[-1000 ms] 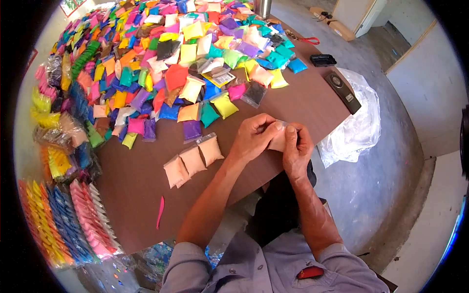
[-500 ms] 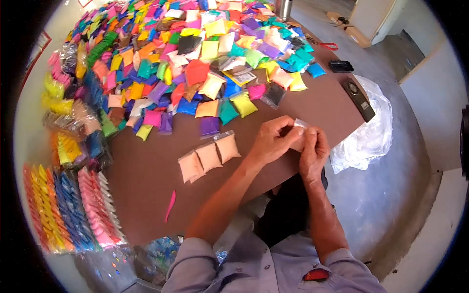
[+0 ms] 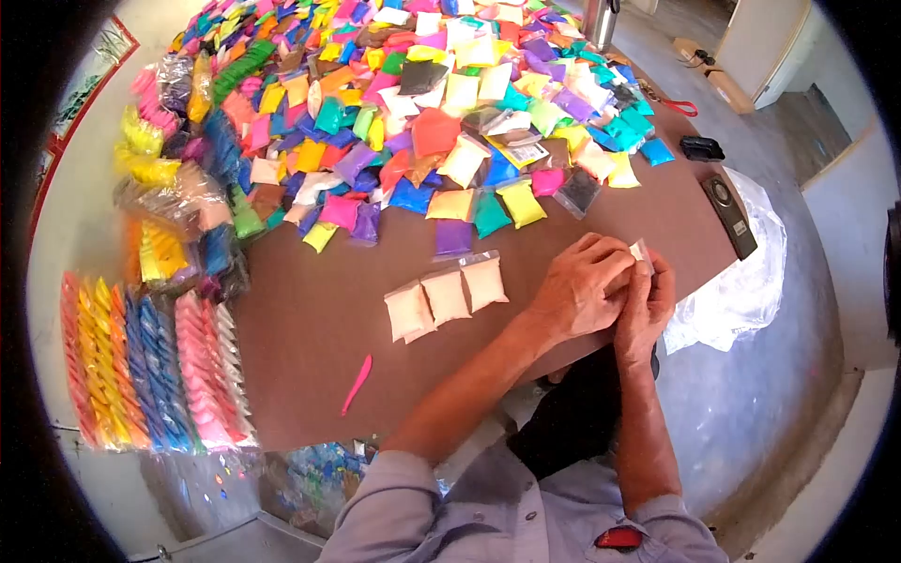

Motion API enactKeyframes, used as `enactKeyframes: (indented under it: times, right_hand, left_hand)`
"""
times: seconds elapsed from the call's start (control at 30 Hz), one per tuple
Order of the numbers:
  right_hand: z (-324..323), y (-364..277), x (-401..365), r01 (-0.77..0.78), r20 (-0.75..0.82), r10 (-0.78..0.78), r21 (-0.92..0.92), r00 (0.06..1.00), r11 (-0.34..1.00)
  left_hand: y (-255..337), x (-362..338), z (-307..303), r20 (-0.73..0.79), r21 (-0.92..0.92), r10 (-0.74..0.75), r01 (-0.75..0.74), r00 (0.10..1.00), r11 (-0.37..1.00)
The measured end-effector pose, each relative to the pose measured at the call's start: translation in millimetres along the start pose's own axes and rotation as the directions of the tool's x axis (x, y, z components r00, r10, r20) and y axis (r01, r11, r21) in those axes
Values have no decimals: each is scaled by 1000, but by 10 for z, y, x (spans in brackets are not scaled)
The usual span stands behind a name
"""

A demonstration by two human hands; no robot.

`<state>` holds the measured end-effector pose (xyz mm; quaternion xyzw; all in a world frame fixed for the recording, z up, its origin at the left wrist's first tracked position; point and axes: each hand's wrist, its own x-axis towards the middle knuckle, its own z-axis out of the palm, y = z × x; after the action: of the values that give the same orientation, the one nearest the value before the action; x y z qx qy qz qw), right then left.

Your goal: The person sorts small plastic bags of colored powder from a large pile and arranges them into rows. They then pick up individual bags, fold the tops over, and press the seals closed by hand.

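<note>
At the table's right front part, both my hands are closed together on a small clear plastic packet [image 3: 641, 255], whose pale upper end sticks out above the fingers. My left hand [image 3: 584, 286] covers its left side with curled fingers. The fingers and thumb of my right hand [image 3: 648, 305] pinch it from the right. Most of the packet is hidden by the hands. To the left of my left hand, several peach-coloured packets [image 3: 446, 296] lie in a slightly overlapping row. A thin pink plastic modelling tool [image 3: 357, 385] lies near the front edge.
A large heap of colourful packets [image 3: 441, 131] covers the back of the brown table [image 3: 300, 347]. Bundled packet strips [image 3: 155, 375] line the left side. A black device [image 3: 728, 216], a black case [image 3: 702, 148] and a metal flask [image 3: 600, 23] sit along the right, with plastic sheeting [image 3: 741, 281] beyond.
The view has shifted, so the table contents appear further right. My hands have drawn closer around the packet and my left fingers have curled over it, leaving less of it visible.
</note>
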<state>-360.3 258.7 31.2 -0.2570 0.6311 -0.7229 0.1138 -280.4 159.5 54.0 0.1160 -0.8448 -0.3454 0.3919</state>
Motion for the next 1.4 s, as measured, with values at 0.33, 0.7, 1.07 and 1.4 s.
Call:
enactKeyframes:
  times: [0.33,0.7,1.07,1.4]
  right_hand:
    - [-70,176,-1,44,-79,-48,-49,996,998]
    - [-40,125,28,-5,-38,6,8,999,1000]
    - [-78,163,27,-7,-7,7,80,1000,997]
    - [-51,120,53,67,-28,-70,-108,997,992]
  left_hand:
    - [-127,29,11,-129,-155,-89,69,988,986]
    - [-293,-29,79,110,-335,-257,279,960,900]
    - [-209,8,12,207,-300,-317,369,925,880]
    - [-181,12,28,209,-385,-344,400,915,831]
